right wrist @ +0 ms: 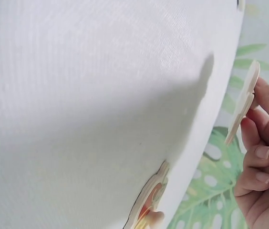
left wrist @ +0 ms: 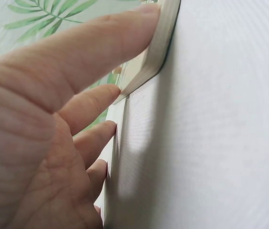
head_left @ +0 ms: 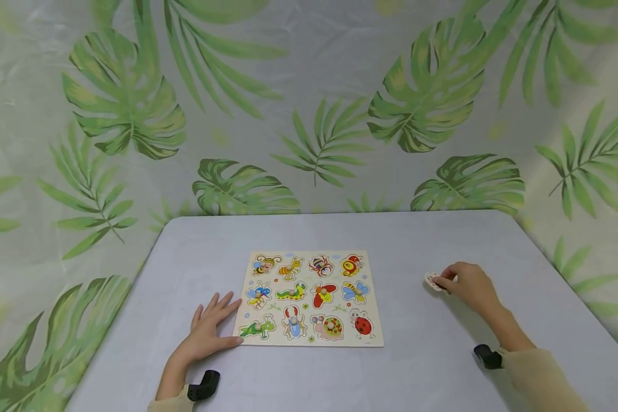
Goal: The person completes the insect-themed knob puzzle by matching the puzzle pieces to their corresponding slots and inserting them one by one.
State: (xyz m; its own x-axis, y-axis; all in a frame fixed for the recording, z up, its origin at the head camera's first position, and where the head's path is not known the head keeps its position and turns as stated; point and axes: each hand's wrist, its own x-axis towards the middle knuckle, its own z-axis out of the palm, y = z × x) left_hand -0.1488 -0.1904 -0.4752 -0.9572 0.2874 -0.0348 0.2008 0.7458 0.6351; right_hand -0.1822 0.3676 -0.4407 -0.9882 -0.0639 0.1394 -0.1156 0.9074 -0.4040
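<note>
A wooden knob puzzle board [head_left: 376, 340] with colourful insect pictures lies flat on the table. My left hand [head_left: 206, 332] rests at its lower left corner, fingers spread, the thumb at the near edge and the fingertips [left wrist: 115, 90] along the left side. To the right of the board, my right hand [head_left: 471, 284] pinches a small flat puzzle piece [right wrist: 245, 100] between thumb and fingers. The piece's pale underside and edge show in the right wrist view; its picture side is mostly hidden by the fingers.
A white cloth covers the table [head_left: 309, 377], which meets a leaf-patterned backdrop [head_left: 319, 131] at its far edge. In the right wrist view, a knobbed orange and yellow piece [right wrist: 149, 205] shows at the bottom. At the board's lower right, the ladybird [head_left: 363, 325] shows no knob.
</note>
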